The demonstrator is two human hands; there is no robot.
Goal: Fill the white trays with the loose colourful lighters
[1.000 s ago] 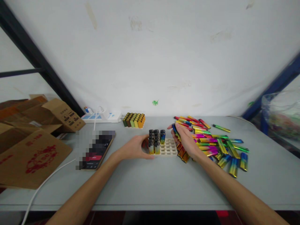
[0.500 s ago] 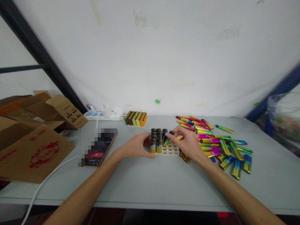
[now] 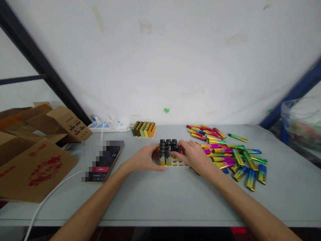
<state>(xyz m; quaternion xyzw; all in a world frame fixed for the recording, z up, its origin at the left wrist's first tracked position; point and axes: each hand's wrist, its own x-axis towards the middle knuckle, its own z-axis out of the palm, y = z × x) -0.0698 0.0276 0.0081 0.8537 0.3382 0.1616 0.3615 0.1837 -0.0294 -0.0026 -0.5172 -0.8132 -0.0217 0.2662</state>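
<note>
Black-topped lighters (image 3: pixel 162 160) with silver-to-yellow bodies stand upright in rows in a white tray (image 3: pixel 180 164) with slots. My left hand (image 3: pixel 144 159) curls around the tray's left end, its thumb low at the front and its fingertips partly hidden behind the lighters. My right hand (image 3: pixel 193 154) pinches a dark-topped lighter (image 3: pixel 176 147) at the third row, and the fingers cover much of it. Slots without lighters show in the tray's front right part, beneath my right hand.
Shiny multicoloured lighters (image 3: pixel 240 157) lie in a loose pile at right. A filled block of lighters (image 3: pixel 144 130) stands near the wall. A phone (image 3: pixel 105 164), a white cable (image 3: pixel 50 194), a power strip (image 3: pixel 120 125) and cardboard boxes (image 3: pixel 37 167) are at left.
My right hand has moved a little left and down, bringing its tilted lighter in among the third row. My left hand stays around the tray's left end. The view has shifted slightly.
</note>
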